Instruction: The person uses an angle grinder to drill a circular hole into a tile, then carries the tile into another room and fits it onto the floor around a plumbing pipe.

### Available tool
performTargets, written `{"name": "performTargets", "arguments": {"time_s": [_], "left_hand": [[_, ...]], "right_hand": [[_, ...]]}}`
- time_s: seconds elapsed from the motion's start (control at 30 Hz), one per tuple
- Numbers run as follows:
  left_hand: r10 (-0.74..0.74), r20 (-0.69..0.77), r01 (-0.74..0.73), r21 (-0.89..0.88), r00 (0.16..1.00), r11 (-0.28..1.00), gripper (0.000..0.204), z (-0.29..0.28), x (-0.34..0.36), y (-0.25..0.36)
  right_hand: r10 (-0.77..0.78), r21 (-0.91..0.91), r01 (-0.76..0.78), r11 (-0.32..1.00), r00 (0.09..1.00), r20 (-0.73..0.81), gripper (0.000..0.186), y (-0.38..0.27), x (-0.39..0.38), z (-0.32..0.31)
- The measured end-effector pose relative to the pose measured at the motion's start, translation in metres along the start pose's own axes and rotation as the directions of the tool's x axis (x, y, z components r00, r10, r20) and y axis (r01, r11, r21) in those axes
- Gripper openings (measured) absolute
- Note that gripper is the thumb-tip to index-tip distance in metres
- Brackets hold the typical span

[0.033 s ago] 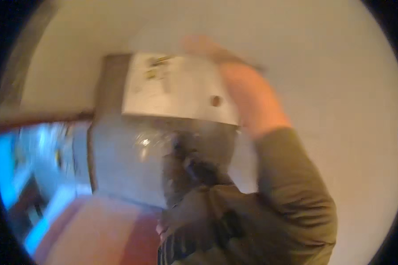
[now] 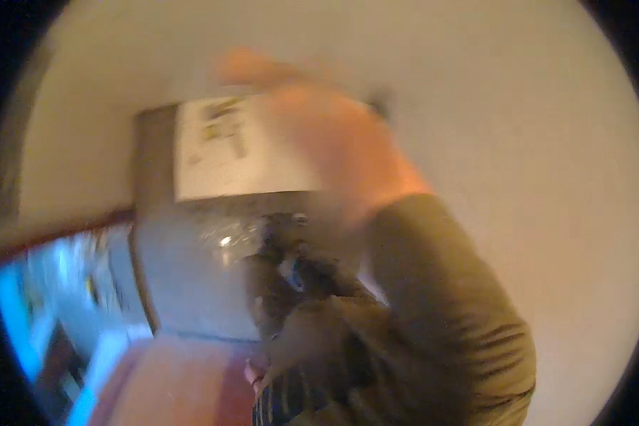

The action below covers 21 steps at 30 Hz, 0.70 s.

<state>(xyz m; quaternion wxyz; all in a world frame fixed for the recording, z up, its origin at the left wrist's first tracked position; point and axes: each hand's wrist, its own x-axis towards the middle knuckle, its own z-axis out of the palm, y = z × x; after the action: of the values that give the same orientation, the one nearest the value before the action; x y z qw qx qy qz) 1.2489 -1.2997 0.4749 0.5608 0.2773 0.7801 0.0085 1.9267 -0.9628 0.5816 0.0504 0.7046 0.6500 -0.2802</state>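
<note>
My right hand (image 2: 330, 138), smeared by motion, is raised in front of a dark-edged panel (image 2: 155, 153) with a white sheet (image 2: 206, 167) on it. The hand covers the sheet's right part. Whether it touches the panel or holds anything cannot be told; a small dark blur (image 2: 380, 101) shows beside it. My arm in an olive sleeve (image 2: 440, 277) comes up from the lower right. Low in the middle, a small skin-coloured patch (image 2: 253, 373) beside the dark clothing may be part of my left hand; its fingers are hidden.
Below the sheet lies a glossy grey surface (image 2: 184, 270) with a bright glint and dark shapes. A pale wall (image 2: 547, 177) stretches to the right. At the lower left are a reddish-orange surface (image 2: 167, 380) and a blue-lit area with blurred objects (image 2: 71, 248).
My right hand and forearm have moved left across the white sheet, hiding more of its right side. The panel sits slightly farther left and lower in view.
</note>
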Motion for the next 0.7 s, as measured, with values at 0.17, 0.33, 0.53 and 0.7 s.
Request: {"name": "performTargets", "arguments": {"time_s": [0.17,0.33,0.53,0.7], "left_hand": [[0.093,-0.045,-0.092,0.027,0.995,0.995,0.037,-0.108,0.053,0.088],[0.306,-0.158,-0.330,-0.161,0.939,0.930,0.035,-0.201,0.143,0.152],[0.394,0.390,-0.555,0.590,0.832,0.587,0.019,-0.199,0.233,0.250],[0.224,0.214,-0.285,0.325,0.951,0.902,0.013,-0.368,0.286,0.299]], "right_hand": [[-0.160,-0.023,0.160,0.987,0.959,-0.235,0.035,-0.137,0.022,-0.084],[-0.244,-0.138,0.208,0.968,0.905,-0.348,0.032,-0.220,0.086,-0.151],[0.591,0.300,-0.556,0.775,0.806,-0.032,0.042,-0.063,-0.008,0.229],[0.685,0.355,-0.794,0.493,0.606,0.405,0.035,-0.215,-0.206,0.355]]}}
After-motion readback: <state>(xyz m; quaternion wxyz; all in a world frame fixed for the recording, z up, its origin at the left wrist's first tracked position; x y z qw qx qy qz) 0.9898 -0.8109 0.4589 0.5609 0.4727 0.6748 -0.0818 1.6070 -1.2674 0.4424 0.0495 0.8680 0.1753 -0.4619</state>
